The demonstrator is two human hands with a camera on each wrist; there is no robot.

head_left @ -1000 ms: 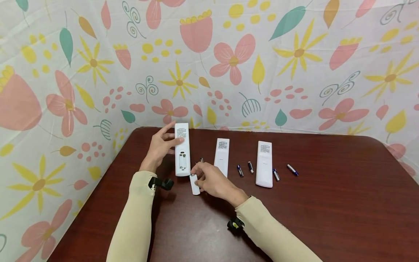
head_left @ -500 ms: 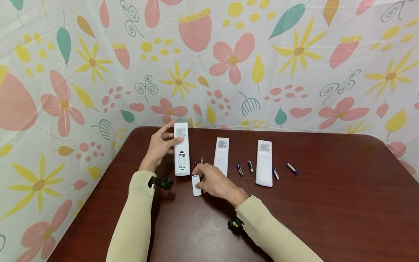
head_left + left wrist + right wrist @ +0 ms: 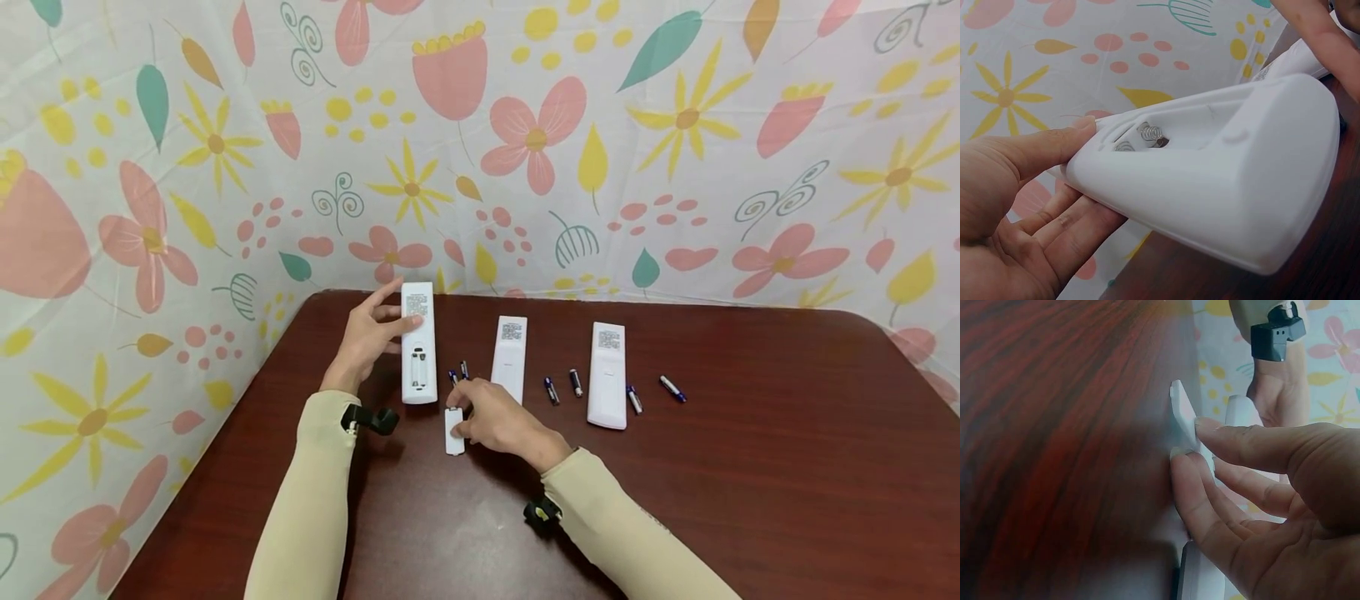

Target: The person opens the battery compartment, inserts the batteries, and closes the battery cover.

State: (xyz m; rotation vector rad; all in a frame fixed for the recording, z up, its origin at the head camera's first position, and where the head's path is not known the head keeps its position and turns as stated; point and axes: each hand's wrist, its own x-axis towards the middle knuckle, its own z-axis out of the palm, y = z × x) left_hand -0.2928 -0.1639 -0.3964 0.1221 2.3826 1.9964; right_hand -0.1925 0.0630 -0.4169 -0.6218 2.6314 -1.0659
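Note:
My left hand (image 3: 365, 337) grips a white remote control (image 3: 418, 333) by its sides, back facing up, thumb over the printed label. Its battery compartment (image 3: 1166, 134) lies uncovered, with springs and no batteries inside. In my right hand (image 3: 495, 417) is a small white battery cover (image 3: 454, 433), pinched between thumb and fingers. The right wrist view shows the battery cover (image 3: 1183, 415) tilted close to the tabletop. Just beyond that hand lie a pair of batteries (image 3: 463, 369), partly hidden by it.
Two more white remotes lie face down with covers on: a middle remote (image 3: 510, 354), partly behind the right hand, and a right remote (image 3: 607, 375). Loose batteries (image 3: 575, 382) lie between and beside them, including a blue-and-white battery (image 3: 672, 388) on the dark wooden table (image 3: 750, 467). A patterned cloth (image 3: 525, 200) hangs behind.
My right hand has shifted the battery cover slightly right and toward me, away from the held remote, and it has turned straighter. My left hand keeps its place.

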